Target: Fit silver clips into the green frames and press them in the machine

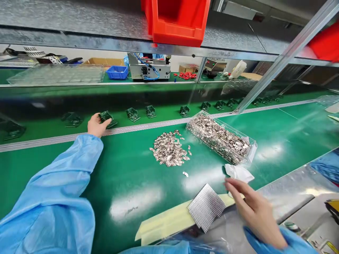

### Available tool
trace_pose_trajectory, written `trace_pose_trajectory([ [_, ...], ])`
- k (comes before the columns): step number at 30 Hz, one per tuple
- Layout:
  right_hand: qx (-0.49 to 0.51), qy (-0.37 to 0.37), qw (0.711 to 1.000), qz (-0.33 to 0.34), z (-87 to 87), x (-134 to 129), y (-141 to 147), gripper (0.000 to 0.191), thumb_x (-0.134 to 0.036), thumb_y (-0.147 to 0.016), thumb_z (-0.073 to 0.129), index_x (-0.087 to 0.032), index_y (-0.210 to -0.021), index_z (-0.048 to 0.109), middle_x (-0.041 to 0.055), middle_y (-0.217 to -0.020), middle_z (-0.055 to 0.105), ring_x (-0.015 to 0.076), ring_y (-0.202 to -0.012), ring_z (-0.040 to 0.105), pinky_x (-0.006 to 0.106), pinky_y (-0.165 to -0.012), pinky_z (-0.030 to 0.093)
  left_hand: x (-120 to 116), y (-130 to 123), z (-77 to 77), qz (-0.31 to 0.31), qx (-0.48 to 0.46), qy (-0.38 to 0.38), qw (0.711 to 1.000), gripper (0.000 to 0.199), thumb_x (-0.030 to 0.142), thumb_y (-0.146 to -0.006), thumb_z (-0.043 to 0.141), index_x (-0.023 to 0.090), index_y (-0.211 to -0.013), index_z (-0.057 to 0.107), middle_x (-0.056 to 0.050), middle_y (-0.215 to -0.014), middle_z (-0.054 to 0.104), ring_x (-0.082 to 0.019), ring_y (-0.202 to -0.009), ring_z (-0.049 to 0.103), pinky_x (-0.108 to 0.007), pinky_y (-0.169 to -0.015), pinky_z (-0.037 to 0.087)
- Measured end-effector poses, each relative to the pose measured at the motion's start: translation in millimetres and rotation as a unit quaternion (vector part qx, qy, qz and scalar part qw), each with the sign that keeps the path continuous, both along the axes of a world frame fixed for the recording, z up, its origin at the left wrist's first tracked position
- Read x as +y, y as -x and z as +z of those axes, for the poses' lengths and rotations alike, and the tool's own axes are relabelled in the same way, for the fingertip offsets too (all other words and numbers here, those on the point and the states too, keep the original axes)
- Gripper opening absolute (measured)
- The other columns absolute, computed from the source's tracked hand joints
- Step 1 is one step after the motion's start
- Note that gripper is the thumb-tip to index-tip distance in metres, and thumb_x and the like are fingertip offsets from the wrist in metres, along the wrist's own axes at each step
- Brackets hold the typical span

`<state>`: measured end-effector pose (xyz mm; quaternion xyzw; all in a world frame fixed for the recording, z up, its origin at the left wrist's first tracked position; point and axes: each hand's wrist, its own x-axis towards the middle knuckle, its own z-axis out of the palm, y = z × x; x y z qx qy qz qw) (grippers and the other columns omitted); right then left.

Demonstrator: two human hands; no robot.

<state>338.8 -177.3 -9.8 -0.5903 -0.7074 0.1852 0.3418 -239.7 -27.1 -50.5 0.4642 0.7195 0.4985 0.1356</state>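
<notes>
At the belt's near edge, my left hand (96,125) is closed on a green circuit board assembly (106,117), thumb and fingers around it. My right hand (255,208), smeared by motion, hovers at the lower right with thumb and fingertip brought together; whether something small is between them I cannot make out. Just beyond it is a crumpled white sheet (239,173). To its left a stack of ribbed silver metal strips (206,206) lies on pale yellow paper (166,221). A loose pile of small metal parts (170,149) lies on the green bench, with one single metal part (185,174) apart from it.
A clear plastic tray (254,151) full of metal parts stands right of the pile. Several board assemblies (150,111) line the green belt behind the pale rail (169,123). An orange bin (177,35) overhangs from the shelf; a slanted metal post (280,63) stands right.
</notes>
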Motion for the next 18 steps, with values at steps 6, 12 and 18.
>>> trace_pose_trajectory([
  [6, -0.157, 0.044, 0.976, 0.147, -0.5, 128.3, 118.9, 0.026, -0.027, -0.091, 0.049, -0.019, -0.098, 0.073, 0.0059, -0.094, 0.073, 0.0191, -0.079, 0.068, 0.03, -0.073, 0.054, 25.8, 2.3, -22.3, 0.023, -0.046, -0.003, 0.999, 0.075, 0.03, -0.082, 0.067, 0.006, -0.142, 0.029, -0.023, -0.144, 0.046, -0.028, -0.133, 0.048, -0.039, -0.109, 0.043],
  [12, -0.266, 0.064, 0.943, 0.188, -10.5, 190.1, 170.0, 0.01, -0.018, -0.076, 0.064, -0.021, -0.07, 0.072, 0.0065, -0.081, 0.07, 0.0203, -0.071, 0.065, 0.029, -0.069, 0.049, -66.0, 85.0, -33.0, 0.252, 0.136, -0.032, 0.957, 0.05, 0.031, -0.081, 0.066, 0.013, -0.123, 0.046, -0.012, -0.129, 0.054, -0.03, -0.127, 0.048, -0.047, -0.109, 0.04],
  [18, -0.318, 0.064, 0.909, 0.262, -31.5, 223.3, 172.9, 0.01, -0.022, -0.066, 0.057, -0.023, -0.056, 0.059, 0.0025, -0.063, 0.063, 0.0188, -0.053, 0.058, 0.03, -0.054, 0.041, -106.7, 169.6, -28.4, 0.256, 0.152, 0.061, 0.953, 0.091, 0.033, -0.066, 0.081, 0.005, -0.139, 0.035, -0.02, -0.143, 0.042, -0.032, -0.135, 0.041, -0.038, -0.115, 0.032],
])
